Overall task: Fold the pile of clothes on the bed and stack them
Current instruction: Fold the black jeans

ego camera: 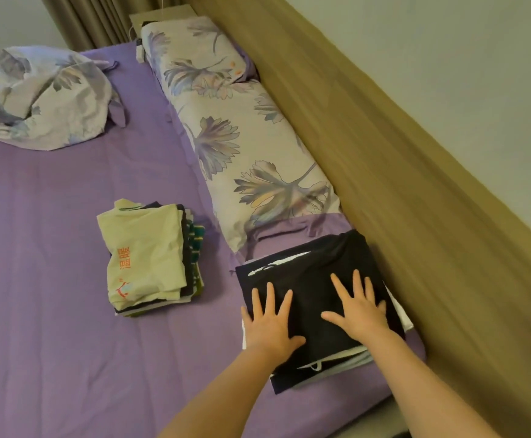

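Down at the near right of the bed point(68, 311), both hands lie flat on a folded dark garment point(308, 279), palms down and fingers spread wide and straight. The left hand point(268, 320) presses the garment's left edge, its fingertips reaching onto the dark cloth, while the right hand point(357, 311) rests on the right half; the two are apart, with a strip of dark fabric showing between them. Neither hand grips anything. The dark garment tops a small stack point(346, 365) of folded pieces, with white and grey layers showing at its near and right edges, just beside the wooden headboard point(415, 184). To the left, well apart from it, sits a second pile of folded clothes point(150, 257), topped by a cream shirt point(140, 248) printed with orange characters, too small and creased to read surely. A long floral pillow point(235, 128) runs along the headboard toward the far end, and a crumpled floral cover point(39, 96) lies at the far left on the purple sheet.
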A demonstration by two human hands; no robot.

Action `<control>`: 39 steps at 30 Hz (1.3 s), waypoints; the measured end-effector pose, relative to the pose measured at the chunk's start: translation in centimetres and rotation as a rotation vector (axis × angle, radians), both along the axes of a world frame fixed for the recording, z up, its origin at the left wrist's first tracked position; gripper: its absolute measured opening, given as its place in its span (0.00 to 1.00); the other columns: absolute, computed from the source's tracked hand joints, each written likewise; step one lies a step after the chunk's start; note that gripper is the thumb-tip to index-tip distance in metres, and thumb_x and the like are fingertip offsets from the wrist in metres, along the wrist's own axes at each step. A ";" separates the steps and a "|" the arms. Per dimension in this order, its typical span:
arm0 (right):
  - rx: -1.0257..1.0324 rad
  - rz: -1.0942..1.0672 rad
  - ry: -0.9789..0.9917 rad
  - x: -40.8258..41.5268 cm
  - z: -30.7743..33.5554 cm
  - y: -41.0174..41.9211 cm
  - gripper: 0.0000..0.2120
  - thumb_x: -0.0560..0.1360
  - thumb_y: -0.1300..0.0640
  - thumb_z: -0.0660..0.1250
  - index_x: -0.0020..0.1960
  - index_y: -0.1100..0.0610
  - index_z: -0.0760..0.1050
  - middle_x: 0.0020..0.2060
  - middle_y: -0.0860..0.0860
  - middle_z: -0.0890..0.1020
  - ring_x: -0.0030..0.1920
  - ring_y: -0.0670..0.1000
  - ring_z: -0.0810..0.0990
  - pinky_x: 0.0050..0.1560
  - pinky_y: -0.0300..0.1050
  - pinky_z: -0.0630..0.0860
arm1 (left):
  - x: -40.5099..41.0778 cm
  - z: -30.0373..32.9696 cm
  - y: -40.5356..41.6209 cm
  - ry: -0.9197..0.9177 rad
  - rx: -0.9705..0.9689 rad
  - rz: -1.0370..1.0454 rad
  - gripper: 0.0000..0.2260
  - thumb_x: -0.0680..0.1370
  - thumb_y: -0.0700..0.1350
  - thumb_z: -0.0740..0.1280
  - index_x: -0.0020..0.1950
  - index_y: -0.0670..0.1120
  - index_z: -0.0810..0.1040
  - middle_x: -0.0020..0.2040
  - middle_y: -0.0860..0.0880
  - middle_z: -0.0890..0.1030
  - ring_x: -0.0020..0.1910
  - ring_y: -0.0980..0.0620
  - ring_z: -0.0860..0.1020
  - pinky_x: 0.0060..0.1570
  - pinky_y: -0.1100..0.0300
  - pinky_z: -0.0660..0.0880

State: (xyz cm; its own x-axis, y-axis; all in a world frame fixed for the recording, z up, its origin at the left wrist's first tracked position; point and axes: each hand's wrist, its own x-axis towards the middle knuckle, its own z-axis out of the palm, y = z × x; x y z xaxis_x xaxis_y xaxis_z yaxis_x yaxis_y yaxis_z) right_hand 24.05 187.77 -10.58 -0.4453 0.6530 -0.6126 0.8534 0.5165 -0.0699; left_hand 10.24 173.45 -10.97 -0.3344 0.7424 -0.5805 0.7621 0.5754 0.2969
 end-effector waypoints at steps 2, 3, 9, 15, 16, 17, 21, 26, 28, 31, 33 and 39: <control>0.002 0.010 -0.041 -0.2 -1.0 0.1 0.41 0.74 0.32 0.56 0.75 0.40 0.33 0.76 0.55 0.35 0.76 0.61 0.36 0.69 0.69 0.53 | 0.0 -1.1 0.2 0.000 -0.035 0.007 0.43 0.75 0.64 0.64 0.76 0.60 0.34 0.76 0.48 0.31 0.73 0.40 0.29 0.71 0.36 0.37; -0.003 0.013 -0.053 -0.3 -1.3 0.2 0.41 0.74 0.32 0.56 0.75 0.40 0.32 0.76 0.55 0.35 0.76 0.61 0.36 0.69 0.70 0.53 | 0.0 -1.4 0.2 0.006 -0.046 0.007 0.43 0.75 0.64 0.64 0.75 0.60 0.34 0.76 0.48 0.31 0.73 0.40 0.29 0.71 0.36 0.37; -0.026 0.020 -0.137 -1.8 -1.5 0.7 0.42 0.75 0.33 0.57 0.75 0.41 0.33 0.76 0.55 0.37 0.76 0.62 0.38 0.69 0.69 0.55 | 0.2 -1.2 0.8 0.026 -0.091 0.010 0.42 0.76 0.62 0.64 0.76 0.59 0.35 0.77 0.48 0.32 0.74 0.40 0.31 0.72 0.37 0.41; 0.116 0.172 -0.126 -3.3 1.5 -2.3 0.35 0.79 0.44 0.58 0.78 0.53 0.43 0.77 0.56 0.52 0.76 0.59 0.53 0.71 0.59 0.61 | -2.0 2.3 -2.7 -0.032 -0.027 0.025 0.31 0.80 0.50 0.63 0.78 0.54 0.50 0.79 0.48 0.50 0.77 0.43 0.50 0.73 0.46 0.56; 0.134 0.218 -0.082 -3.8 2.1 -3.5 0.33 0.80 0.46 0.58 0.78 0.55 0.47 0.76 0.56 0.55 0.75 0.57 0.56 0.72 0.56 0.61 | -2.7 3.0 -3.9 -0.046 -0.033 0.050 0.29 0.80 0.50 0.62 0.78 0.53 0.52 0.78 0.48 0.55 0.76 0.43 0.57 0.71 0.47 0.60; 0.132 0.256 -0.035 -4.5 2.7 -4.7 0.31 0.80 0.47 0.58 0.77 0.55 0.49 0.76 0.55 0.57 0.74 0.55 0.59 0.72 0.54 0.61 | -3.4 3.7 -5.1 -0.071 -0.049 0.096 0.28 0.80 0.50 0.62 0.77 0.53 0.55 0.76 0.48 0.61 0.72 0.43 0.64 0.68 0.49 0.65; 0.037 0.469 0.099 -8.3 5.4 -10.4 0.27 0.81 0.49 0.56 0.77 0.52 0.52 0.76 0.52 0.58 0.72 0.52 0.63 0.72 0.51 0.61 | -6.1 6.8 -11.1 -0.226 -0.136 0.303 0.25 0.79 0.54 0.62 0.76 0.52 0.62 0.72 0.47 0.69 0.68 0.45 0.70 0.64 0.52 0.70; -0.026 0.737 0.185 -14.1 8.2 -17.7 0.23 0.82 0.53 0.52 0.76 0.52 0.54 0.73 0.49 0.63 0.69 0.52 0.68 0.69 0.48 0.61 | -8.7 10.4 -20.6 -0.207 -0.091 0.521 0.25 0.79 0.56 0.62 0.74 0.50 0.65 0.71 0.47 0.70 0.67 0.46 0.71 0.63 0.54 0.70; -0.022 0.836 0.228 -16.1 9.4 -20.9 0.22 0.82 0.53 0.52 0.76 0.52 0.55 0.73 0.49 0.64 0.69 0.52 0.67 0.67 0.46 0.62 | -9.3 11.6 -24.6 -0.167 -0.055 0.609 0.24 0.79 0.56 0.62 0.73 0.50 0.66 0.70 0.47 0.71 0.66 0.47 0.72 0.62 0.54 0.70; 0.060 1.010 0.292 -19.2 11.3 -27.6 0.19 0.81 0.52 0.52 0.71 0.51 0.64 0.67 0.49 0.73 0.65 0.53 0.71 0.63 0.47 0.63 | -9.7 13.4 -31.9 -0.072 0.019 0.742 0.23 0.80 0.56 0.61 0.72 0.49 0.68 0.68 0.47 0.73 0.66 0.48 0.72 0.61 0.55 0.70; 0.091 1.098 0.334 -20.8 12.3 -32.7 0.17 0.81 0.52 0.52 0.68 0.51 0.68 0.63 0.49 0.76 0.63 0.53 0.73 0.62 0.47 0.63 | -9.6 14.1 -36.9 -0.001 0.051 0.817 0.22 0.80 0.56 0.61 0.71 0.48 0.69 0.67 0.47 0.74 0.65 0.48 0.72 0.61 0.55 0.71; 0.084 1.222 0.334 -22.4 14.0 -48.5 0.16 0.82 0.51 0.52 0.66 0.53 0.70 0.61 0.52 0.77 0.63 0.54 0.73 0.65 0.49 0.62 | -7.8 15.5 -52.2 0.128 0.046 0.964 0.20 0.80 0.56 0.60 0.69 0.49 0.73 0.66 0.47 0.76 0.65 0.47 0.73 0.60 0.54 0.71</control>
